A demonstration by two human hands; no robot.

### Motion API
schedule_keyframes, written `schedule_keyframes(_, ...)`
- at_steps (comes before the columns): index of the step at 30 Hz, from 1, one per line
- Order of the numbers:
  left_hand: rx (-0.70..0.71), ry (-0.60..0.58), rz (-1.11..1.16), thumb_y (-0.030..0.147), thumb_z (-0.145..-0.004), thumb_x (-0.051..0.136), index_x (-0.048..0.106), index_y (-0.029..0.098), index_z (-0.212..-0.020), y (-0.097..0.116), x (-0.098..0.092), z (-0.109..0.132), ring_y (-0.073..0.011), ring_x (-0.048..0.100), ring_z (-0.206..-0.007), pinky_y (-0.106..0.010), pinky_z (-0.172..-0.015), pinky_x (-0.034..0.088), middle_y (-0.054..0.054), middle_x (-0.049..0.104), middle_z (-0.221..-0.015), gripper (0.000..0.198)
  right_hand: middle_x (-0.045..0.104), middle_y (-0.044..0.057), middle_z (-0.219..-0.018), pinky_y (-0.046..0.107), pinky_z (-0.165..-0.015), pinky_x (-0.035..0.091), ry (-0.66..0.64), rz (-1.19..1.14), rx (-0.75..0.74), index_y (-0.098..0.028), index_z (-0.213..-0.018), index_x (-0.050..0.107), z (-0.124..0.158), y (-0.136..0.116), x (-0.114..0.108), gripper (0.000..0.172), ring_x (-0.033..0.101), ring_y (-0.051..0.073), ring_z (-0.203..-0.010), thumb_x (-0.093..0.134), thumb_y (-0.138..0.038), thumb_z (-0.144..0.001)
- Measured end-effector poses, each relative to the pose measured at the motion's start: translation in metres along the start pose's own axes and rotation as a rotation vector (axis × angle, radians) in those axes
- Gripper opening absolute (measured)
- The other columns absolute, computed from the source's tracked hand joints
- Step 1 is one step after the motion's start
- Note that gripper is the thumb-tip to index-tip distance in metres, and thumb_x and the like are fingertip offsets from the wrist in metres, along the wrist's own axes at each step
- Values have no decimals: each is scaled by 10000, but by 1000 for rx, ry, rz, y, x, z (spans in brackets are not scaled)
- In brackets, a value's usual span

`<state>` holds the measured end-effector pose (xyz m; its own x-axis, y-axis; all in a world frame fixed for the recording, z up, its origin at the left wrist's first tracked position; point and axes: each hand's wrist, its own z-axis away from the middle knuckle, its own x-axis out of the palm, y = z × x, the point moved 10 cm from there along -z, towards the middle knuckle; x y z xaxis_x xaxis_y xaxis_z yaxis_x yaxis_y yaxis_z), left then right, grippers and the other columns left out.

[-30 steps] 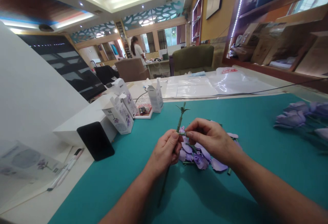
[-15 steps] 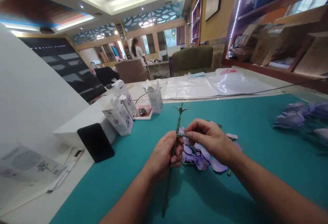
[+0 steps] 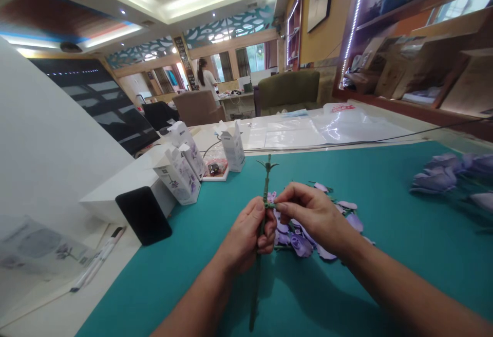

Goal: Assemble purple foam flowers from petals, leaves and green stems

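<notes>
- Left hand (image 3: 243, 239) is curling around a green wrapped flower stem (image 3: 265, 188), fingers pressed closed on it, holding it pretty much upright with a slight tilt
- The stem is poking out both ends of that fist: the top with its little green sepals (image 3: 266, 164) is sticking up on the far side, and the long bottom end is reaching down toward the near edge, hanging just above the mat as far as I can tell
- Right hand (image 3: 311, 219) is coming in from the right, thumb and fingertips (image 3: 283, 206) pinching a thin green strip (image 3: 271, 205), probably floral tape, right where it's meeting the stem just above the left fist
- Both hands are working over a teal cutting mat (image 3: 346, 285), with a loose pile of lilac foam petals (image 3: 302, 244) lying just right of the left hand and under the right one
- Finished lilac flowers (image 3: 435, 180) are lying at the far right of the mat
- Over on the left, white printed boxes (image 3: 177, 180) are standing by the mat's edge, and a black phone (image 3: 144, 215) is lying near them
- Way off in the far room, another person (image 3: 205, 82) is standing at a desk (image 3: 236, 98)
</notes>
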<state>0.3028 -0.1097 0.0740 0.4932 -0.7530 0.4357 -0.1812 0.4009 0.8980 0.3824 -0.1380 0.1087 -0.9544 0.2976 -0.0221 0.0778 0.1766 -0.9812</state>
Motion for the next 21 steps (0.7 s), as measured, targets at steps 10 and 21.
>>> schedule_keyframes(10,-17,5,14,477,-860,513,429,179,-771,-3,-1,-1,-15,278,-386,-113,-362,225,60,438,-565,322,591,-32,-585,247,-559,424,23,-38,-7,-176,-705,592,2,-3,1,73,542,106,-573,624,-240,-722)
schedule_keyframes(21,5,76,-30,483,-877,455,459,177,-784,3,-6,1,-27,286,-356,-135,-351,224,57,451,-533,320,642,-2,-719,279,-629,489,-11,-144,121,-164,-809,638,-3,2,0,269,587,110,-631,728,-373,-667)
